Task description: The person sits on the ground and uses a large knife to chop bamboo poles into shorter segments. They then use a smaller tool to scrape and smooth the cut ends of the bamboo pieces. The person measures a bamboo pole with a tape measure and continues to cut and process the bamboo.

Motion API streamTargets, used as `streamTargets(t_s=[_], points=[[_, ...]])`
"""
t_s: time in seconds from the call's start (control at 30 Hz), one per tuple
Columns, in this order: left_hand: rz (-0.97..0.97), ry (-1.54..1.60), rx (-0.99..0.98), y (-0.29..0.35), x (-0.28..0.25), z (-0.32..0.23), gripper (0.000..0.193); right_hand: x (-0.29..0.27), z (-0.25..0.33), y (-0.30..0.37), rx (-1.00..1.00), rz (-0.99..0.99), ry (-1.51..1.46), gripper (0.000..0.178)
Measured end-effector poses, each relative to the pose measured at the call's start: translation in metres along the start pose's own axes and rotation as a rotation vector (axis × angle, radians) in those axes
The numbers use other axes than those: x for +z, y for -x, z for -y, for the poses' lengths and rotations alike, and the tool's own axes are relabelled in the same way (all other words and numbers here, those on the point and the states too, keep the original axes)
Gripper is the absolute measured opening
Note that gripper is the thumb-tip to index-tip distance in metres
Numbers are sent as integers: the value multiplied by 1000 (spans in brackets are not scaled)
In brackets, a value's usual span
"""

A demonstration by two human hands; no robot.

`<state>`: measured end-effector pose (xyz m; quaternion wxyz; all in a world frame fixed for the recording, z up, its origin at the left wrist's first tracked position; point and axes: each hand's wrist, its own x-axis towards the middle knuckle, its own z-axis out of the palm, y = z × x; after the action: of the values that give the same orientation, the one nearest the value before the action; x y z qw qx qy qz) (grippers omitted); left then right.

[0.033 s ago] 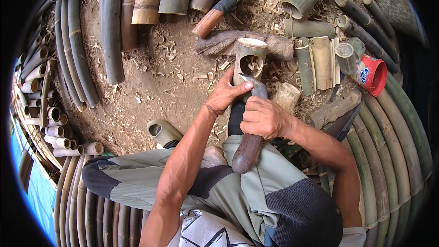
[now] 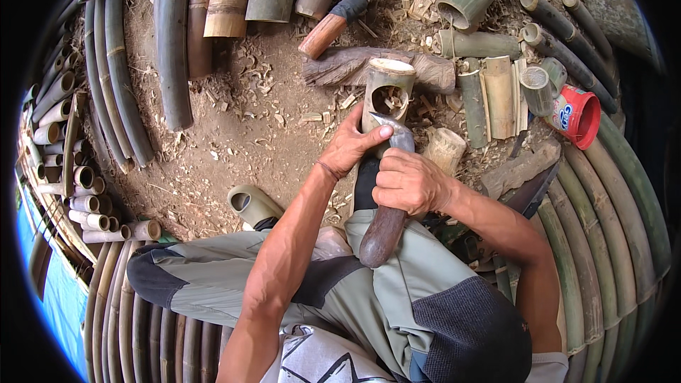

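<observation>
A short bamboo tube (image 2: 377, 83) stands in front of me, with an oval hole cut in its side and pale shavings inside. My left hand (image 2: 352, 145) wraps round its near part, the thumb lying against the knife blade. In my right hand (image 2: 410, 180) is a carving knife (image 2: 383, 237) with a thick, dark, curved wooden handle. My fingers close round it near the blade, and the handle's butt points back over my thigh. The blade's tip is at the hole's lower edge; whether it is biting into the bamboo I cannot tell.
Behind the tube lies a rough wooden log (image 2: 333, 69), with a wooden-handled blade (image 2: 330, 34) resting against it. Bamboo poles (image 2: 174, 50) lie left. A red plastic tub (image 2: 586, 120) and a bamboo cup (image 2: 537, 91) sit right. A bamboo-slat seat (image 2: 592, 262) curves around me. Shavings litter the ground.
</observation>
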<state>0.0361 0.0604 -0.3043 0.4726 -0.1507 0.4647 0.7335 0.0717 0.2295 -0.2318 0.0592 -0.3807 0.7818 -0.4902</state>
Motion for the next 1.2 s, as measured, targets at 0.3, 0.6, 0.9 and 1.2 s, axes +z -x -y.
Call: streamTargets(t_s=[0.3, 0.6, 0.9, 1.2], points=[[-218, -285, 67, -3, 12, 3, 67, 16, -24, 9, -78, 2, 244, 14], [-228, -63, 133, 9, 17, 1, 86, -10, -11, -24, 174, -509, -138, 14], [-409, -272, -29, -8, 40, -20, 93, -47, -32, -38, 631, -1043, -637, 9], [-445, -335, -72, -10, 37, -17, 92, -43, -30, -36, 642, -983, -643, 11]])
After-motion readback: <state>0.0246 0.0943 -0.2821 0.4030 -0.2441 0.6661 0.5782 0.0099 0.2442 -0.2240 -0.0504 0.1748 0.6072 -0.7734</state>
